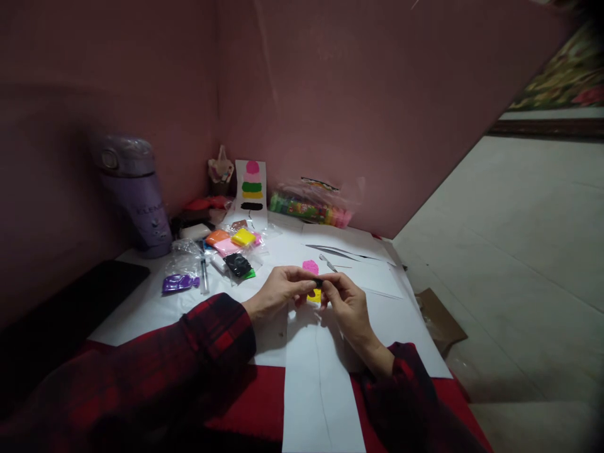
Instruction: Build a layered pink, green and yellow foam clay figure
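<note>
Between the fingertips of my left hand and my right hand is a small piece of black modelling clay. Both hands pinch it just above a long white paper strip. On that strip, a pink clay patch shows beyond my fingers, and a yellow clay patch shows between them. Whatever lies between those two patches is hidden by my hands. A thin pencil line runs down the strip towards me. Past my right hand lies a small craft knife.
Bagged clay in several colours, including a black packet and a purple packet, lies left. A purple bottle stands behind. Against the wall lean a card with coloured bands and a plastic bag of green and pink items.
</note>
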A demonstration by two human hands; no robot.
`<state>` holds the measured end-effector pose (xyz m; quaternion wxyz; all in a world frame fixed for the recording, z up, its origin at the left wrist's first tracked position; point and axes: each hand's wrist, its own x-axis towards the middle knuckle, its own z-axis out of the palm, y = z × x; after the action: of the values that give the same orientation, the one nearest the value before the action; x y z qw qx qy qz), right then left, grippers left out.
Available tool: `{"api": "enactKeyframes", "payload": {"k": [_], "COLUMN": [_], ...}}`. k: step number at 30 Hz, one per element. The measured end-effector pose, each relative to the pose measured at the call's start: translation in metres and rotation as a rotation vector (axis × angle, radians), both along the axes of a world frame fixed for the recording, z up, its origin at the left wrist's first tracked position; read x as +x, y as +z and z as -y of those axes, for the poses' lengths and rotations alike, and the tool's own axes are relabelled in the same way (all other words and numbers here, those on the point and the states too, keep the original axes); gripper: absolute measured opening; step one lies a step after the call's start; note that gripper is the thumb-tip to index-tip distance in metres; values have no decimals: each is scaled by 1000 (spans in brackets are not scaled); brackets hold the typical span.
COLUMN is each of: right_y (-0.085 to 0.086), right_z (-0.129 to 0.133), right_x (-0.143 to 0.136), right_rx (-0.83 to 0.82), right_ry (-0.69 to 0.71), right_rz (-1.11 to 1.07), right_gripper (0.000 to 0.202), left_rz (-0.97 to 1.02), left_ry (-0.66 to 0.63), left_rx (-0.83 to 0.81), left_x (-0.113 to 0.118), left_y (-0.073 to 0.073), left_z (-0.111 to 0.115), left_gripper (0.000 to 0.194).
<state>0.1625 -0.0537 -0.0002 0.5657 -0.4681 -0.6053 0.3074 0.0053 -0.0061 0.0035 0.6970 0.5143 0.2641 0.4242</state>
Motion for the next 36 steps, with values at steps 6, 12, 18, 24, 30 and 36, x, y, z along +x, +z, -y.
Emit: {"api": "enactKeyframes", "payload": {"k": [6,12,18,24,30,36], "right_y": [-6,-8,-2,-1,1,-3], "right_z": [1,0,2,0,-3,1], "right_x": [-1,2,0,1,2,0], "right_rx": [47,90,107,88,35,36], "right_ry": [43,19,-25,-157,-98,64], "right_rz": [27,70,177,110,-41,6], "right_gripper": [15,7,5,9,10,13], "left_rz": [-21,-54,-31,12,30,-1], "left_ry": [-20,-41,-9,150,76,-44], "left_rx": [19,21,10,-45,-24,24], "left_x": [1,0,2,3,-2,1], "left_y": [1,2,5,4,2,-1], "left_z": [3,4,5,-1,-3,1], "left_gripper": [38,42,33,28,39,41]}}
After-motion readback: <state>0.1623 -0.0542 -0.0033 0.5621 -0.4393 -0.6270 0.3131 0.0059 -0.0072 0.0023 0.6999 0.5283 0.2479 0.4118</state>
